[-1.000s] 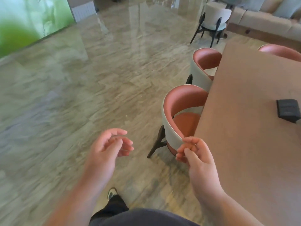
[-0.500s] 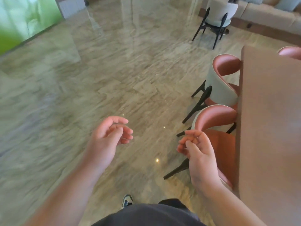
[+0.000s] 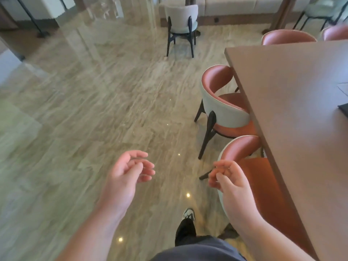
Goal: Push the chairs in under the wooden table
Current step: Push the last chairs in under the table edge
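Observation:
The wooden table [image 3: 293,102] fills the right side of the head view. Two pink-and-cream chairs stand along its left edge. The near chair [image 3: 243,149] is just beyond my right hand, its seat partly under the tabletop. The farther chair [image 3: 224,112] sits angled, also partly under the table. Two more pink chair backs [image 3: 288,37] show past the table's far end. My left hand [image 3: 126,178] hovers over the floor with loosely curled fingers, holding nothing. My right hand [image 3: 229,183] hangs in front of the near chair's back, fingers curled, holding nothing.
A cream chair with black legs [image 3: 181,25] stands alone on the marble floor ahead. A sofa runs along the back. A dark flat object [image 3: 343,110] lies at the table's right edge. My shoe [image 3: 188,214] steps forward between my arms.
My view has swung right and moved along the table's side, so both chairs now appear closer and the far end shows. Both hands keep the same curled pose.

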The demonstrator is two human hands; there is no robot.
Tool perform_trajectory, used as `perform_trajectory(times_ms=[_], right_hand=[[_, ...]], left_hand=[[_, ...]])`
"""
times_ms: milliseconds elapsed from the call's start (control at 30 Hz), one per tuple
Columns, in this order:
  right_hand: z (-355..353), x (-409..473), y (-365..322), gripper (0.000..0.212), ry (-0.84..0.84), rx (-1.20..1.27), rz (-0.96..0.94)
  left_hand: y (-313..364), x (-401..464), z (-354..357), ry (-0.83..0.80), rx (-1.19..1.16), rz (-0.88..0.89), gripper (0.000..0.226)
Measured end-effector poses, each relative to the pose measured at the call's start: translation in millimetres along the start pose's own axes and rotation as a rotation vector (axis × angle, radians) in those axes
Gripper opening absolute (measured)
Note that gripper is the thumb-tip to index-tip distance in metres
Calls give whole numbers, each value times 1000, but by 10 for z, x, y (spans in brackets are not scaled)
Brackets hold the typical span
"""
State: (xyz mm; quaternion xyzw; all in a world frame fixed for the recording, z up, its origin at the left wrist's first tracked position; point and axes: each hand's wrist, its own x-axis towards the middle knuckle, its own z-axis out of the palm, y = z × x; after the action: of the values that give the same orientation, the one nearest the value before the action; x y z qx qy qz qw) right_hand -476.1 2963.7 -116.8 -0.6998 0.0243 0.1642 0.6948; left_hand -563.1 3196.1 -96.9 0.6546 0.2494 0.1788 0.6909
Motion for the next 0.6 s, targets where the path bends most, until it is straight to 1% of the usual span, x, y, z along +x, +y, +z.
perform_trajectory(times_ms=[100,167,333,400,467,600], right_hand=[[136,620,-102,30,53,58,42],[202,973,-165,30,72,76,26],[150,1555,-138,34,187,98,91],[20,1723,-98,34,269,102,123],[-126,1859,-57,35,372,83,139],[-304,2129,40,33,570,49,144]], left_hand=[[137,724,211,-52,32,-9,23],[233,1151,357,-113,43,-4,23],[249,1993,706,-237,113,-49,23],[191,2309,883,-294,151,-84,29],[127,2611,1076,-371,193,-121,29],[35,3211,1525,-568,266,-147,29]])
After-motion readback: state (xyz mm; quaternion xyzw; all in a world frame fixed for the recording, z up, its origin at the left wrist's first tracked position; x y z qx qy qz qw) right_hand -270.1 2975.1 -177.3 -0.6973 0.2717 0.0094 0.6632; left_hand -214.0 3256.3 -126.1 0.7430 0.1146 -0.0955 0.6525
